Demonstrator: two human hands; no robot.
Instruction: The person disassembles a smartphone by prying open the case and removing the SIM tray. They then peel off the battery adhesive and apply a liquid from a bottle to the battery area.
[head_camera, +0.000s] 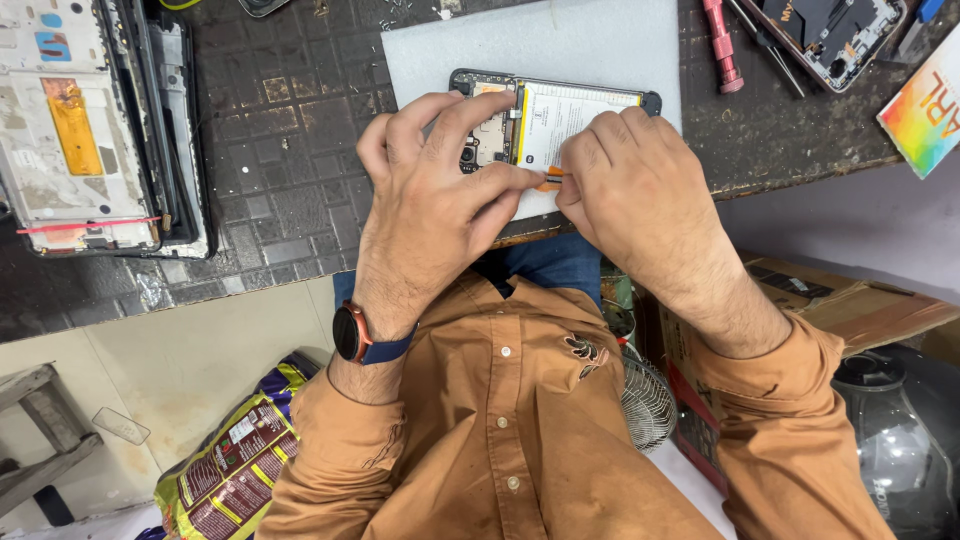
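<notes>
Orange shirt (500, 430) fills the bottom edge. Left hand (430, 205) with a wrist watch (352, 333) rests on the opened phone (555, 120), fingers spread, grip apart. Right hand (635, 195) at 3 o'clock of it, grip pinched together on a small orange tab (553, 176) at the phone's near edge. Phone lies on a grey mat (530, 45) on the counter (280, 130), under both hands.

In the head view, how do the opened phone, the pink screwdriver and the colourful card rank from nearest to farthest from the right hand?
From the right hand:
1. Opened phone, directly under the fingers, on the grey mat.
2. Pink screwdriver, up and to the right, on the dark bench.
3. Colourful card, at the far right edge of the bench.
</notes>
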